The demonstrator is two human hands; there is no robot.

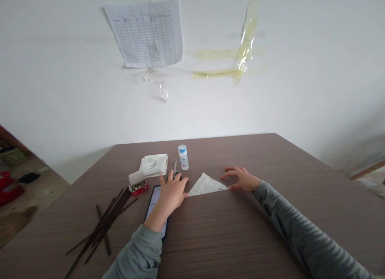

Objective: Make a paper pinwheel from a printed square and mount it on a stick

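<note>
Had the left hand loosely spread, thumb tip at the left corner of a folded paper triangle, index finger well apart from that thumb. Had the right hand likewise unclenched, thumb at the triangle's right corner, other fingers stretched out just beyond its sloping edge. Could not tell light touch from firm pressing at either corner. Found the triangle on the brown table, between the two thumbs, peak pointing away; saw print-like lines across it and a dark mark near the right thumb.

Beneath the left wrist, saw a phone, screen lit, partly covered. Just past the left fingertips, made out scissors, partly hidden by those fingers. Farther beyond them, noted an upright white bottle with blue at the cap. Left of the left fingers, saw a small open box, red and white; beyond it, a stack of paper squares; nearer the forearm, crossed dark sticks. High beyond the left fingers, saw a gridded sheet on the wall.
</note>
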